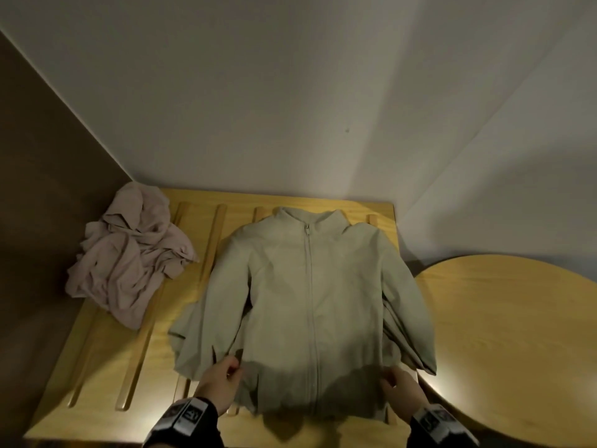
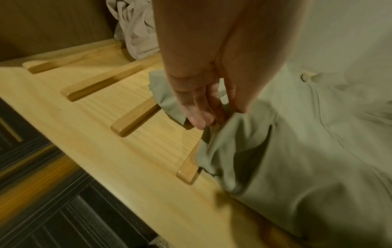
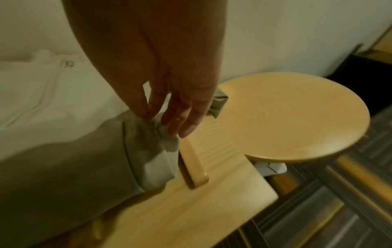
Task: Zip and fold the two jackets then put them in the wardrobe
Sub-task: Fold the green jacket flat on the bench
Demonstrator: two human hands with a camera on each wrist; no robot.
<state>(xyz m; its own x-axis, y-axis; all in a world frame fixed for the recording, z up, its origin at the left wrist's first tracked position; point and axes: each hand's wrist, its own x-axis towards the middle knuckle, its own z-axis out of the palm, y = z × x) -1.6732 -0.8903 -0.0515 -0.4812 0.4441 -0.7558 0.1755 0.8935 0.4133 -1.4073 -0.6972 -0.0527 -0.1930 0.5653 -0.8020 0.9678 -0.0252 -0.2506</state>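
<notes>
Head view: the green jacket (image 1: 310, 305) lies face up at centre frame on the slatted wooden surface (image 1: 106, 360), zipped to the collar, sleeves spread to either side; the pink jacket (image 1: 129, 253) sits crumpled at upper left of the surface, and a round stool (image 1: 517, 334) stands at right. The left hand (image 1: 219, 383) and right hand (image 1: 403, 389) each hold a lower corner of the hem. Left wrist view: thumb and fingers (image 2: 203, 115) pinch a bunch of green fabric at mid frame, above a slat (image 2: 131, 120). Right wrist view: thumb and fingers (image 3: 180, 120) pinch the opposite hem corner, beside a slat. For a clean fold, probably keep both pinches level, draw the hem taut to remove wrinkles, then bring the sleeves inward before folding the hem toward the collar
</notes>
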